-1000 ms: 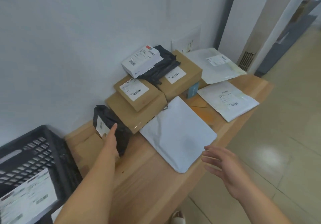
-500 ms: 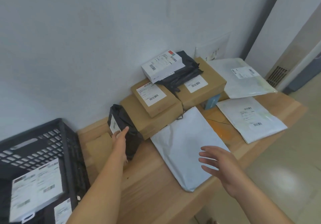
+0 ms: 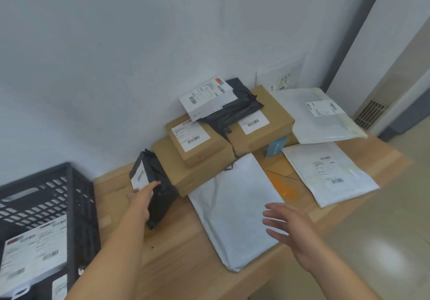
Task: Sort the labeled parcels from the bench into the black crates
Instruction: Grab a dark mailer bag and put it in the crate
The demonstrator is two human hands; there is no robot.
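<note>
A small black poly parcel [image 3: 162,195] with a white label stands tilted on the wooden bench [image 3: 186,253], leaning against a flat brown box [image 3: 183,171]. My left hand [image 3: 139,200] grips its left edge, thumb on the label side and fingers over the top. My right hand [image 3: 293,232] hovers open over the near corner of a blank white mailer [image 3: 232,206], holding nothing. The black crate [image 3: 76,197] stands at the left end of the bench, with a white labeled parcel [image 3: 35,253] lying inside.
Stacked against the wall are a small labeled brown box [image 3: 197,143], a larger one [image 3: 267,122], a black bag [image 3: 239,108] and a white labeled box [image 3: 209,98]. Two white labeled mailers [image 3: 325,118] [image 3: 330,174] lie at right. Beyond the bench edge is floor.
My left hand has reached further onto the black parcel and closed on its edge. My right hand has stayed open above the white mailer. The view has shifted left.
</note>
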